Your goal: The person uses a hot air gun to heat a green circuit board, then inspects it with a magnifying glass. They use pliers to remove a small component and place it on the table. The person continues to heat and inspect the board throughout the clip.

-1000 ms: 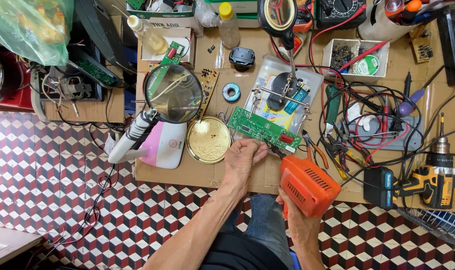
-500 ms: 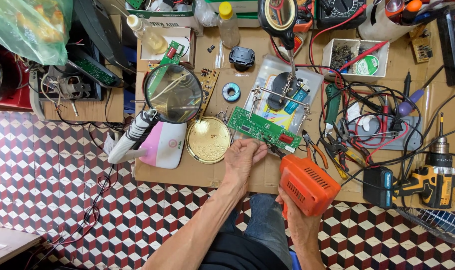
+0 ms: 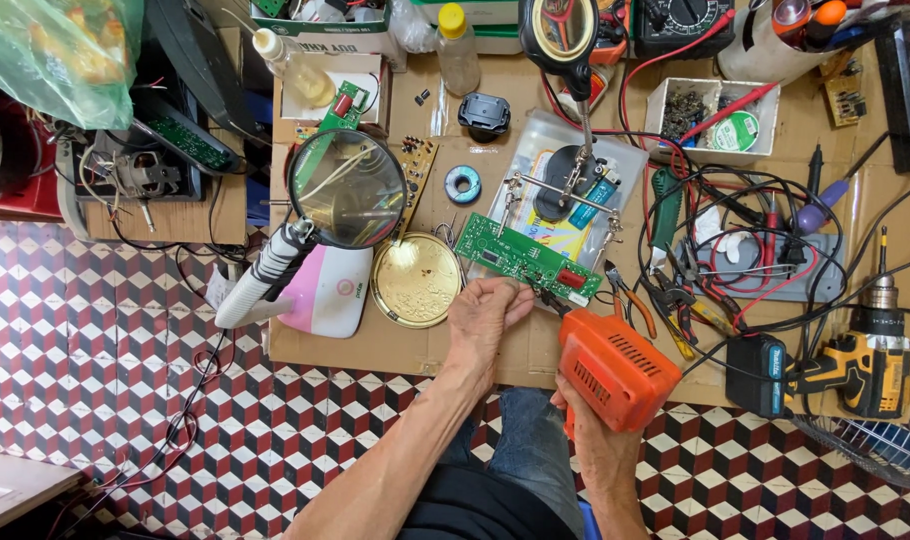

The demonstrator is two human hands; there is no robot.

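a: board status — green circuit board (image 3: pixel 523 259) lies flat on the cardboard-covered desk (image 3: pixel 395 345), near its middle, just right of the round brass lid (image 3: pixel 416 280). left hand (image 3: pixel 483 318) closed in a pinch on the board's near edge, pressing it down.

b: right hand?

a: right hand (image 3: pixel 597 440) wrapped tight around the grip of the orange soldering gun (image 3: pixel 615 368). gun's nose aims far-left, tip at the board's near right end, close to the red component. whether the tip touches a joint, cannot tell; it's dark and small there.

b: how far along?

a: judging by the layout, mid-job. board is positioned and steadied, tool is brought in. no smoke or shiny fresh solder visible to mark a finished joint. helping-hands stand (image 3: pixel 565 185) sits just far of the board, clips empty, unused. solder spool (image 3: pixel 463 184) far-left of the board, untouched.

b: anything else?

a: magnifier lamp (image 3: pixel 347 188) left, not over the board. yellow drill (image 3: pixel 860 365) far right, idle.
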